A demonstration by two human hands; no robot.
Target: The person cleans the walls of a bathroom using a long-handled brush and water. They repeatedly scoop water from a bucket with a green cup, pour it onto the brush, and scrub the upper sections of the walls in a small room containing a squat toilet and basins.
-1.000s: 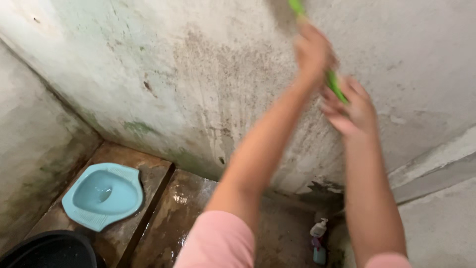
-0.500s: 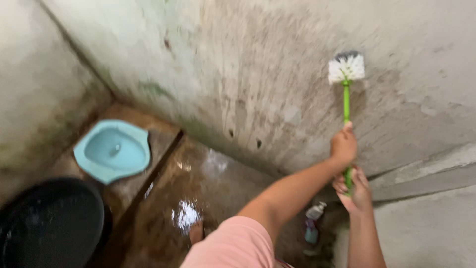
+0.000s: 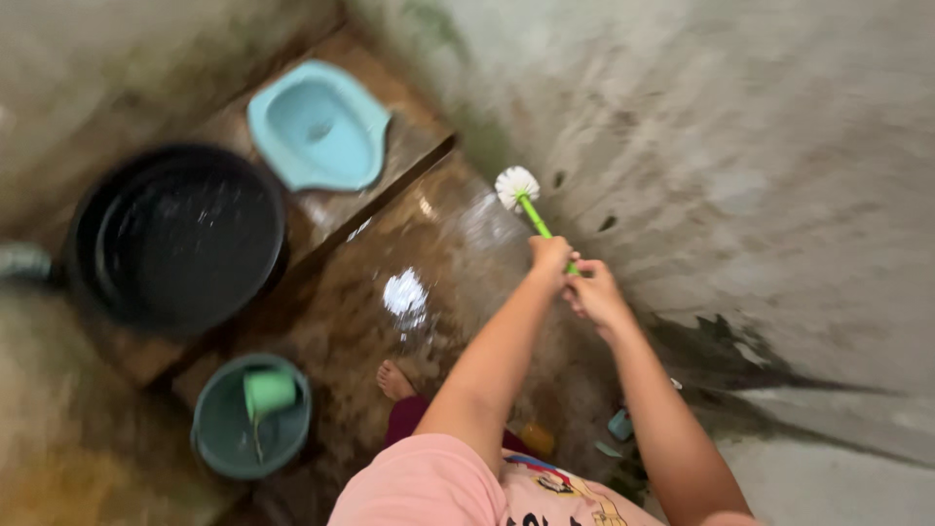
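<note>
brush: white bristles, bright green handle | squat pan: pale blue | basin: black | bucket: dark teal, light green dipper inside | floor: wet brown | wall: grey, dark-stained, greenish patches | shirt: pink, printed multicoloured

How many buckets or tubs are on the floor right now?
2. A large black tub sits on the raised step beside the blue squat pan; a smaller green bucket with a green dipper in it stands below, near the bare foot. Others may lie outside the view.
</note>
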